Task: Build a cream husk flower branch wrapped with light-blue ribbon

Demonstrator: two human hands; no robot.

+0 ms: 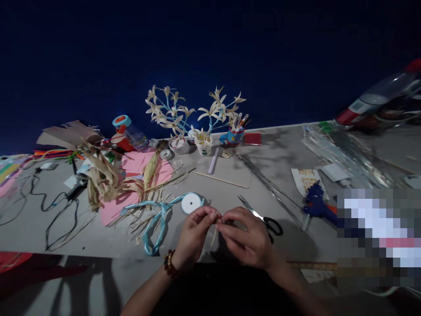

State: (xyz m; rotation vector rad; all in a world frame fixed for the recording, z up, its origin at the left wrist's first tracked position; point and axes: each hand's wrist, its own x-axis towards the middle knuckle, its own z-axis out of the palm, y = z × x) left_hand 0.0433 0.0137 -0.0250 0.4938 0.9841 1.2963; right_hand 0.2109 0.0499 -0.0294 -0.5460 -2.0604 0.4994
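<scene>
My left hand (197,232) and my right hand (246,235) meet over the front of the table, fingertips pinched together. Between them is something small, mostly hidden by the fingers; a thin pale strip (213,237) hangs below, perhaps part of it. A beaded bracelet (170,264) is on my left wrist. Just beyond my left hand lies a white ribbon spool (191,203), with light-blue ribbon (161,219) trailing left. Scissors with black handles (271,224) lie beside my right hand, blades pointing away to the left.
Pale husk flowers on blue stems stand in white pots (203,147) at the back. Dried corn husks (105,175) and pink paper (112,210) cover the left. Metal wires (266,180), a blue glue gun (315,202) and a tilted plastic bottle (371,101) are right. A thin stick (220,179) lies mid-table.
</scene>
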